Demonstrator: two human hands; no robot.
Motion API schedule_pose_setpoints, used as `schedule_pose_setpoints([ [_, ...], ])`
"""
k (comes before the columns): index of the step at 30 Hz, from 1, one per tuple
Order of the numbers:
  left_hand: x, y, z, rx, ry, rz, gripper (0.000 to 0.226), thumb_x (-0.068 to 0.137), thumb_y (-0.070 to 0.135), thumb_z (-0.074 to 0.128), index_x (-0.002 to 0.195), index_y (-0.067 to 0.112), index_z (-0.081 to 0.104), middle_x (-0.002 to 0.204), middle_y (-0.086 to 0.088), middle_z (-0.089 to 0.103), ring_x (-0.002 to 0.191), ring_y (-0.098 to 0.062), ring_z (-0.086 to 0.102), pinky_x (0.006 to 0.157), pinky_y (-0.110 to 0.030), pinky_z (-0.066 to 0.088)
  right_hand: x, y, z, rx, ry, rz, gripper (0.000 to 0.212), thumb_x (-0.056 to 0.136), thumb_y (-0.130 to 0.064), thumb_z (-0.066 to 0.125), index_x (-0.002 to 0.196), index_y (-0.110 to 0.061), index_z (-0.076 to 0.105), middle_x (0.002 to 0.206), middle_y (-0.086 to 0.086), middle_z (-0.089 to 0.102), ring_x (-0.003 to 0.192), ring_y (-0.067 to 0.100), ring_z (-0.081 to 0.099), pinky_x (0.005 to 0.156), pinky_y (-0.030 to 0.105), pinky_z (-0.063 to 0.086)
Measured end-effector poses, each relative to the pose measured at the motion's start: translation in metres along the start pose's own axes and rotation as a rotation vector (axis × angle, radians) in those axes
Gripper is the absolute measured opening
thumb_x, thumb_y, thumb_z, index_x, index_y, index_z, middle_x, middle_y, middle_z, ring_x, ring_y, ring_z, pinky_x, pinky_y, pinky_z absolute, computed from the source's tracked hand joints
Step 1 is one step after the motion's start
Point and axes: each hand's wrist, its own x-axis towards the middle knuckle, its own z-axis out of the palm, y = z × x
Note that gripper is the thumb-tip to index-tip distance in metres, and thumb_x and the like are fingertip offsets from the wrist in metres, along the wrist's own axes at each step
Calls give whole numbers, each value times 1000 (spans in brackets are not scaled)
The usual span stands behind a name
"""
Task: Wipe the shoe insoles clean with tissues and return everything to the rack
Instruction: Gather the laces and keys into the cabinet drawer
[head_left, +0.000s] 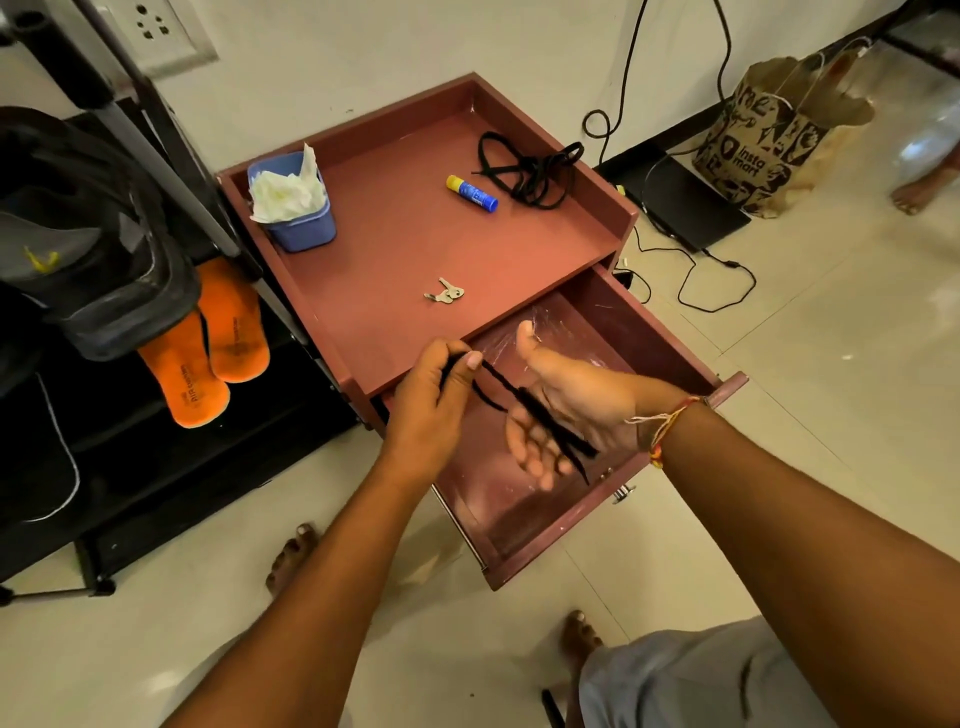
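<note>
Two orange insoles (208, 348) lie side by side on the black shoe rack (156, 467) at the left, partly under a dark shoe (98, 249). A blue tub of white tissues (293, 200) stands at the back left of the maroon cabinet top (415, 249). Above the open drawer (545, 499), my left hand (431, 405) pinches one end of a black shoelace (524, 402). The lace is wound across the palm of my right hand (566, 410), whose fingers are straight and spread.
A second black lace (535, 166), a blue glue stick (471, 193) and keys (444, 293) lie on the cabinet top. Cables and a brown paper bag (774, 140) sit on the floor at the right. My bare feet stand below the drawer.
</note>
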Motion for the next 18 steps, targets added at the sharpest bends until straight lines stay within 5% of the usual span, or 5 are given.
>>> schedule_pose_setpoints([
  [6,-10,0,14,-189,-209,-225,39,105,18,48,87,46,67,78,18,65,79,-9,58,72,-31,47,-5,-8,18,634,-282,-387,113,74,-95,14,89,0,74,76,15,73,67,25,72,55,25,56],
  [9,-15,-1,22,101,-370,-180,26,103,30,51,84,41,64,64,22,58,59,7,49,59,-21,38,-5,-14,7,874,-169,-669,110,76,-94,21,116,-4,69,111,16,71,104,28,69,82,35,54],
  [12,-18,-4,25,216,-535,-83,20,100,33,58,80,29,60,70,15,53,63,2,47,64,-27,41,-5,-15,-9,957,104,-813,105,80,-90,20,124,-6,64,130,17,64,124,31,59,99,41,46],
  [16,-18,2,23,184,-503,-33,11,97,32,62,87,28,63,74,10,57,68,-2,51,67,-28,44,5,-4,-23,383,538,-577,105,85,-82,0,113,-8,69,114,13,72,109,25,69,106,48,45],
  [18,-12,4,17,137,-316,-2,10,98,30,60,89,30,60,77,10,61,70,-5,55,66,-28,45,10,1,-20,35,538,-364,98,85,-82,2,90,-17,75,89,9,75,83,19,73,92,46,54],
])
